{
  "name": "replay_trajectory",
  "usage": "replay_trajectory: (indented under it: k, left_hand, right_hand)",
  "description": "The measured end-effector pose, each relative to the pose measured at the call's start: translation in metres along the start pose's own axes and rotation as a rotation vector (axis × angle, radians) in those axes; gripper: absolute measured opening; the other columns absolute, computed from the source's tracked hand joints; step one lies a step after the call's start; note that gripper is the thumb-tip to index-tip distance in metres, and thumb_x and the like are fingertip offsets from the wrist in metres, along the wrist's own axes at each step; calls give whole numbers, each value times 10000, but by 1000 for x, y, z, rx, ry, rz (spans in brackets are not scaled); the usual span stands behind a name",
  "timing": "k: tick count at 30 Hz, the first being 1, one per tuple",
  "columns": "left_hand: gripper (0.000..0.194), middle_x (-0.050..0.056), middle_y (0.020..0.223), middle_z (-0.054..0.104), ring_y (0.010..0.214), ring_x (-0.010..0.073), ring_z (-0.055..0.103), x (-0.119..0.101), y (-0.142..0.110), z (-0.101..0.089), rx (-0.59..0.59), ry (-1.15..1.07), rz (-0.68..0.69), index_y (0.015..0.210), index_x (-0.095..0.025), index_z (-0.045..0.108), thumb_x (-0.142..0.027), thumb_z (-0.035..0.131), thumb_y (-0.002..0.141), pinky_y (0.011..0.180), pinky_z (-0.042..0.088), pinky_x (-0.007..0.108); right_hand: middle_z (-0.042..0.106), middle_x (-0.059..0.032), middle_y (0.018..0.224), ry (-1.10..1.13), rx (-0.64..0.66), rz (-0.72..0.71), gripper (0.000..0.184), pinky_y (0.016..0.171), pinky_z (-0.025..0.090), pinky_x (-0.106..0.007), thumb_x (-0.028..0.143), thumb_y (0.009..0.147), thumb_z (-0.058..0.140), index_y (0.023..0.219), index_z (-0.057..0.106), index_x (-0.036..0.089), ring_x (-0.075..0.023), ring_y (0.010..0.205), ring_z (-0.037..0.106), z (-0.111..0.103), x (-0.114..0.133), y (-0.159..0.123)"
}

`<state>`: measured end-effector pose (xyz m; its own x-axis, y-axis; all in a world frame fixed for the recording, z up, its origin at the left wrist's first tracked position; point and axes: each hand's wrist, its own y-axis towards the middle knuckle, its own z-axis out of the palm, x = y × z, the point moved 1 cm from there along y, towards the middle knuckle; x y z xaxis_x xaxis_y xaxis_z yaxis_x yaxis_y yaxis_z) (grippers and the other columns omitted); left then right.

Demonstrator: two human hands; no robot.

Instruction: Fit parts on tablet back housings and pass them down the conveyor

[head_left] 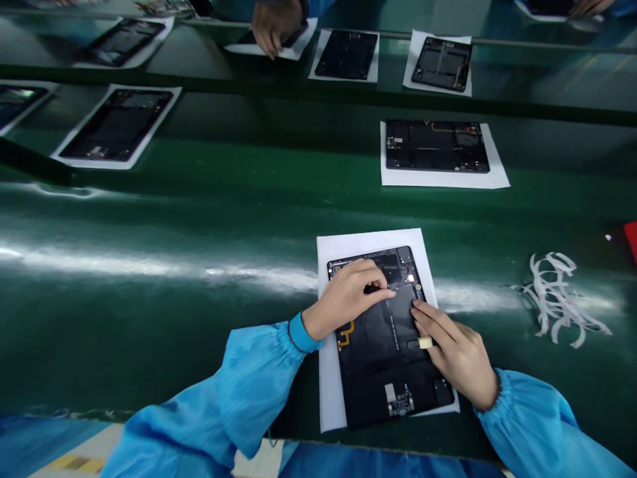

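An opened tablet (368,372) lies on a white sheet (331,415) in front of me, its dark inside facing up. Over its upper part is my left hand (348,295), thumb and forefinger pinched together near the middle; what they pinch, if anything, is too small to make out. My right hand (460,355) rests at the tablet's right edge with its fingertips touching the side. Tucked in that hand is a slim tool (424,342) with a cream-coloured part and a dark tip pointing left. An orange flex cable (346,335) shows beside my left wrist.
Curled white strips (557,299) lie in a pile to the right. Another opened tablet (438,147) sits on paper farther back, and one more (119,125) at the left. Several others stand along the far side, where another person's hand (279,26) touches one. A red object (631,239) shows at the right edge.
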<state>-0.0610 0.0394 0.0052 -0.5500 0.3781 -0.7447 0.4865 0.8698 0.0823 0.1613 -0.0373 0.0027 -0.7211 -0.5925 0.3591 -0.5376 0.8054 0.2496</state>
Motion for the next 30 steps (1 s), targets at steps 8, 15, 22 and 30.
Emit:
replay_trajectory:
  k: [8,15,22,30]
  left_hand:
    - [246,68,1017,601,916,225,569,-6,-5,-2,47,263,108,1027,-179,549,-402,526,924,799,455,355]
    - [324,142,1172,546,1070,298,533,-11,-8,1,-22,394,87,1112,-158,488,-405,544,910,876,450,429]
    - [291,115,1426,320,1368,269,315,-23,-63,-8,-386,-117,-315,1215,-244,419,-362,464,953,1111,326,455]
    - [665,17,1549,290,1419,292,268,-62,-169,1,-211,-996,-963,1442,-386,305,-532,577,854,1113,348,457]
  right_hand:
    - [657,-128,1219,58,178,-326,301,642,534,-280,127,971,419,1217,588,88,-158,822,687,-14,25,-12]
    - [692,-105,1154,-15,243,-314,486,649,539,-286,-13,848,351,1285,539,86,-161,785,686,-4,8,19]
    - [715,-79,1091,29,145,-156,542,705,545,-283,-13,796,372,1294,528,131,-161,778,697,13,-8,43]
    - [709,-56,920,186,-234,67,231,686,525,-259,151,956,402,1091,587,182,-160,761,685,19,-7,32]
